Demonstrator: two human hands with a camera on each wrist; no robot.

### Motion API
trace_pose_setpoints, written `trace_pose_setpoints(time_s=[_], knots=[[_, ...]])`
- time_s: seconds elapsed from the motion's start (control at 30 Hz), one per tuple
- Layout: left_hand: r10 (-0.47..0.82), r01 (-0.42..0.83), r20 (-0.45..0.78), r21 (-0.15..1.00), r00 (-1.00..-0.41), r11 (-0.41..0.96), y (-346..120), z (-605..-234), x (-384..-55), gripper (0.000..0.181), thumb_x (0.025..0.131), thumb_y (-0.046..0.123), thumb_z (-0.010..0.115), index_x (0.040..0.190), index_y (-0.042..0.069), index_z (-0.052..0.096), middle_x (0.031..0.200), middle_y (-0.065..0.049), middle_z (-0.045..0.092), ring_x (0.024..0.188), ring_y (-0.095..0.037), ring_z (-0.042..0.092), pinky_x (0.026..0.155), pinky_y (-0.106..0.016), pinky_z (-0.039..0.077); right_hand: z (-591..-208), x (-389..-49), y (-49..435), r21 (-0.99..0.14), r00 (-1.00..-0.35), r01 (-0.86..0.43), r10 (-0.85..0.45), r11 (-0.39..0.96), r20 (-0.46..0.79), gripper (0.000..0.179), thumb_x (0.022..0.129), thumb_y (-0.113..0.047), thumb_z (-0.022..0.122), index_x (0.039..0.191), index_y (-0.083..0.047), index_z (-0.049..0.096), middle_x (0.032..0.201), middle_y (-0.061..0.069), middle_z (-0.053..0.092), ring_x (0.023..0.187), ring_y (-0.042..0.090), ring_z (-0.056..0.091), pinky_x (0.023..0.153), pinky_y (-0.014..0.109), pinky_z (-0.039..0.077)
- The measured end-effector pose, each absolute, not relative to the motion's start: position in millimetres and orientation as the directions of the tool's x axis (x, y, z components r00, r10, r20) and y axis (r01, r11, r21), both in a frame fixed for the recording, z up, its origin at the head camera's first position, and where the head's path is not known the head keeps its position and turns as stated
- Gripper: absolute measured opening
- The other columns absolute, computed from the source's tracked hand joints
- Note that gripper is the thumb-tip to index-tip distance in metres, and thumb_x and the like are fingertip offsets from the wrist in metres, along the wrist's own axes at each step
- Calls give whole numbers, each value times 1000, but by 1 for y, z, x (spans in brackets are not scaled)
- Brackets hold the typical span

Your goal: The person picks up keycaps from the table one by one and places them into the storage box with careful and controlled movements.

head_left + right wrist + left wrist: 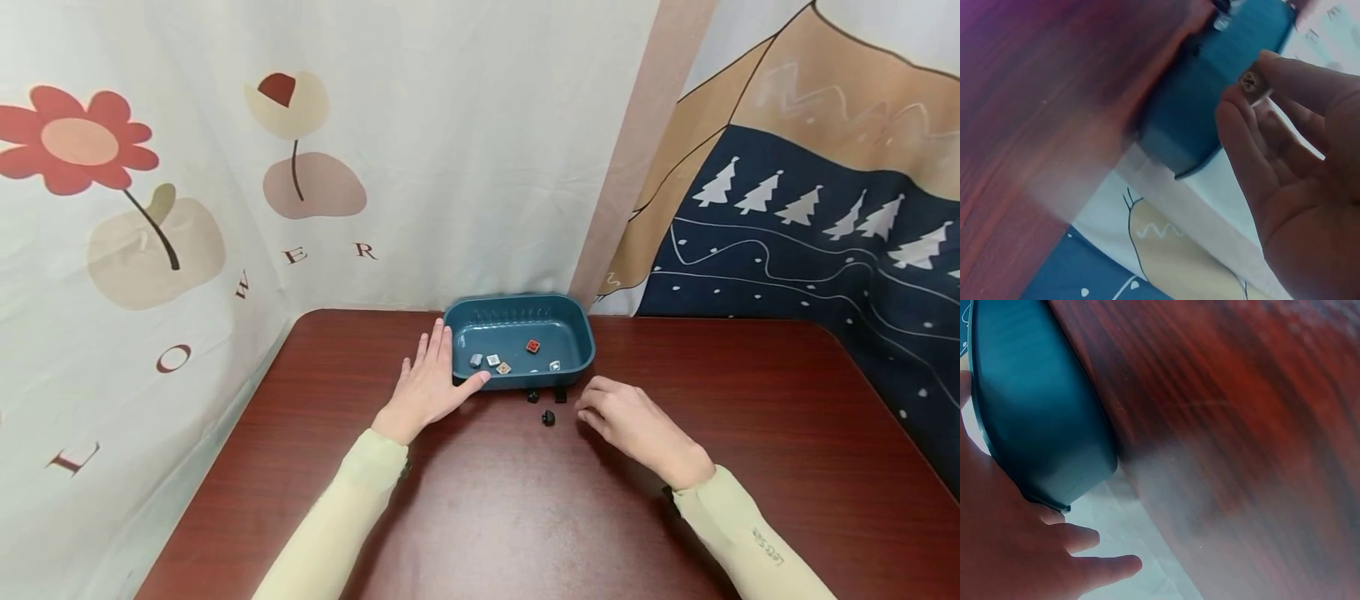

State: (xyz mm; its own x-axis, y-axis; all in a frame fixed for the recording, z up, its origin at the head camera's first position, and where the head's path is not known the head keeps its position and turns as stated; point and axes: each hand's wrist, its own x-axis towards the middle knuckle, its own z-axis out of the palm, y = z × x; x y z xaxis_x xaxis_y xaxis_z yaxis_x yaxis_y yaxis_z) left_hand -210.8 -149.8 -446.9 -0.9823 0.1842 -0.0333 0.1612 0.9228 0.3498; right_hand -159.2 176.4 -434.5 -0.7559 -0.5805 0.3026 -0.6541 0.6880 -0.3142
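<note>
The small piece (1254, 85), pinched at the fingertips of the right hand (633, 423) near the blue tray (517, 313) (against whose left end the left hand (422, 387) is laid straight-fingered), could be dropped if the pinch were loosened.

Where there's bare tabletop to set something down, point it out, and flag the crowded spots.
Free: the table between the two sleeves, nearer than the black pieces; also right of the right hand, out to the table's edge, and left of the left hand. Crowded: the strip before the tray, with three black pieces between the hands.
</note>
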Motion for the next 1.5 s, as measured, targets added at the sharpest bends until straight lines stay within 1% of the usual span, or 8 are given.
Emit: trace_pose_setpoints(time_s=[0.27, 0.4, 0.6, 0.67, 0.9, 1.1, 1.3, 1.5], knots=[[183, 161, -30, 350, -983, 923, -150, -447, -211, 114, 92, 82, 43, 166, 4, 6, 174, -8, -5, 158, -38, 8, 118, -68, 21, -427, -162, 177, -340, -763, -636, -499, 692, 411, 19, 84, -5, 86, 101, -10, 79, 98, -2, 69, 87, 10, 66, 79, 32, 60], [181, 158, -32, 355, -983, 921, -150, -447, -210, 114, 92, 82, 43, 166, 4, 6, 174, -8, -5, 158, -38, 8, 118, -68, 21, -425, -164, 174, -311, -734, -656, -486, 688, 474, 18, 84, -4, 86, 99, -9, 78, 98, 0, 69, 87, 11, 66, 78, 33, 60], [183, 164, -20, 353, -983, 921, -150, -448, -210, 114, 92, 81, 44, 166, 3, 7, 174, -10, -1, 158, -39, 10, 118, -68, 22, -425, -166, 171, -273, -692, -677, -464, 684, 553, 16, 83, -3, 86, 97, -8, 78, 98, 0, 68, 87, 12, 66, 74, 33, 59], [181, 163, -18, 354, -983, 921, -150, -448, -210, 114, 92, 81, 44, 166, 3, 7, 174, -10, -1, 158, -39, 11, 118, -68, 22, -425, -167, 170, -281, -691, -675, -452, 682, 565, 16, 84, -3, 85, 97, -8, 78, 98, 0, 68, 87, 12, 66, 73, 33, 59], [178, 155, -30, 366, -983, 918, -150, -448, -211, 115, 91, 83, 43, 166, 5, 5, 174, -7, -5, 158, -38, 10, 119, -67, 20, -422, -173, 165, -326, -693, -669, -401, 668, 599, 19, 84, -4, 85, 100, -10, 79, 101, 0, 69, 91, 13, 67, 74, 32, 59], [180, 156, -31, 366, -983, 917, -150, -447, -211, 115, 91, 82, 44, 166, 4, 5, 174, -8, -5, 158, -38, 10, 119, -68, 20, -421, -181, 158, -359, -699, -657, -357, 663, 620, 18, 86, -4, 84, 102, -9, 80, 102, 1, 69, 92, 14, 66, 73, 34, 58], [178, 155, -32, 359, -984, 920, -150, -447, -211, 115, 91, 82, 43, 166, 4, 5, 174, -8, -5, 158, -38, 11, 119, -67, 21, -422, -192, 149, -393, -721, -628, -314, 671, 617, 15, 88, -6, 83, 102, -9, 80, 102, 2, 71, 95, 17, 68, 77, 36, 58], [178, 154, -33, 358, -983, 921, -150, -447, -211, 115, 91, 83, 43, 166, 4, 5, 174, -8, -5, 158, -38, 11, 118, -67, 21, -427, -205, 138, -402, -712, -628, -284, 666, 642, 15, 89, -9, 82, 104, -7, 79, 102, 4, 72, 94, 18, 69, 81, 36, 59]])
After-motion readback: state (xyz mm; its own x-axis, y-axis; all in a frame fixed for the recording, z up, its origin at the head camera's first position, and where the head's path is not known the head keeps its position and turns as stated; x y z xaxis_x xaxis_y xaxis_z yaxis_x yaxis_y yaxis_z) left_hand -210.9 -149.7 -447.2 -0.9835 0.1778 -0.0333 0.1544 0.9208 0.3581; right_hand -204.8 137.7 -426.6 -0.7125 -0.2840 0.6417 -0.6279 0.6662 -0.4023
